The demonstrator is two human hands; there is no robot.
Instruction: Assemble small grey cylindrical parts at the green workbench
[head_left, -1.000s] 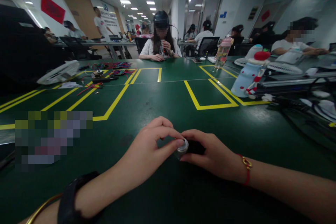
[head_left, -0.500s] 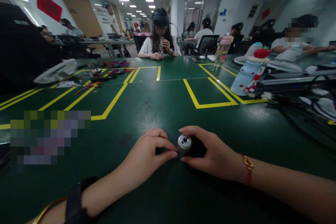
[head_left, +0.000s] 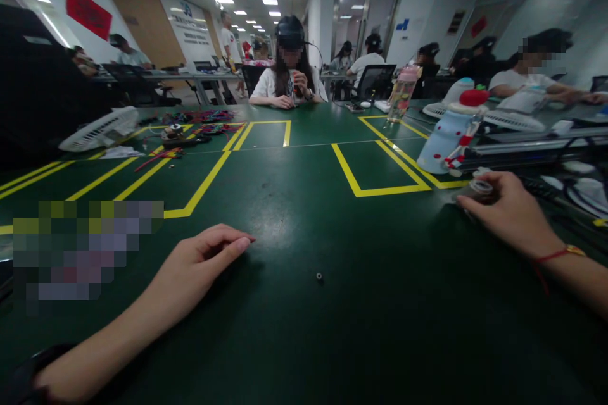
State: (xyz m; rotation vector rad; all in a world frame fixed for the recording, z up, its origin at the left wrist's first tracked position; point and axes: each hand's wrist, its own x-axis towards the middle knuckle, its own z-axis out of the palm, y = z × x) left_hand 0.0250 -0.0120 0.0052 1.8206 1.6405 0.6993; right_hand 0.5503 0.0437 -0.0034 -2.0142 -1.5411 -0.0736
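A metal cylinder (head_left: 481,187), blurred by motion, is in my right hand (head_left: 510,212) at the right, near the blue bottle and the cables. My left hand (head_left: 204,259) is over the green table (head_left: 285,342) at left of centre, its thumb and index fingertips pressed together. Whether something small sits in that pinch is too small to tell. Between the hands, a small round part with a hole (head_left: 319,276) lies on the table.
A blue bottle with a red top (head_left: 439,142) stands at the right beside black cables (head_left: 536,186). Beyond it is a clear pink-lidded bottle (head_left: 405,95). Wires (head_left: 204,117) and a white fan (head_left: 102,130) lie back left. A person (head_left: 289,69) sits opposite.
My right hand has carried the metal cylinder from the middle to the far right. My left hand has moved left. The small round part now shows on the table where the cylinder was.
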